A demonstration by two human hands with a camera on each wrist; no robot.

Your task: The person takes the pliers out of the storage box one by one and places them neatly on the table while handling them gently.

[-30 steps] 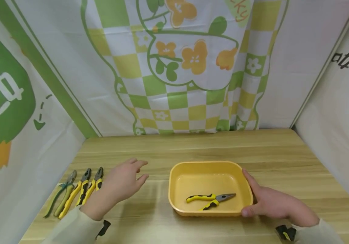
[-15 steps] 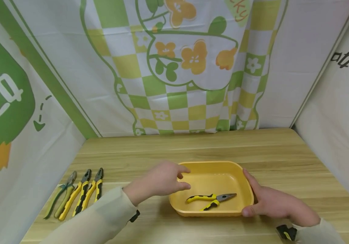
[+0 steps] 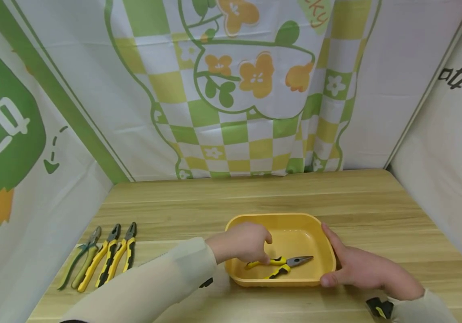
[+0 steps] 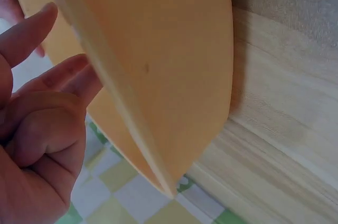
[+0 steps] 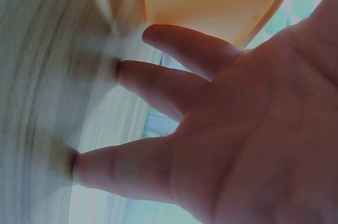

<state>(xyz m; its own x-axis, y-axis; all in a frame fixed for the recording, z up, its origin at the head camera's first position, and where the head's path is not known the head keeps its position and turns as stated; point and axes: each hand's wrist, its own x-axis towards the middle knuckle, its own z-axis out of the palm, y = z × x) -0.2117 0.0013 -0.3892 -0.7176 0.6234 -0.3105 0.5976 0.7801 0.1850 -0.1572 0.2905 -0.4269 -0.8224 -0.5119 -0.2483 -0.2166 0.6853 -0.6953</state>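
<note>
A yellow plastic tray [image 3: 291,224] stands on the wooden table, with long-nose pliers [image 3: 298,260] with yellow-black handles lying in it. My left hand [image 3: 249,241] reaches over the tray's left rim, thumb and index finger apart above one plier handle and partly hiding it. In the left wrist view its thumb and forefingers stretch past the tray rim [image 4: 119,94], while the other fingers are bent. My right hand [image 3: 362,268] rests against the tray's right end, thumb at the front corner. Its straight, spread fingers [image 5: 153,84] reach down to the tabletop in the right wrist view.
At the table's left side lie green-handled pliers [image 3: 76,269] and two yellow-black pliers, one in the middle [image 3: 102,260] and one to the right [image 3: 126,249], side by side. A checked cloth [image 3: 235,134] hangs behind the table, and printed fabric walls stand left and right.
My left hand has moved right from beside the row of pliers, over the tray's left rim and down to the pliers inside. The right hand and tray have stayed in place.
</note>
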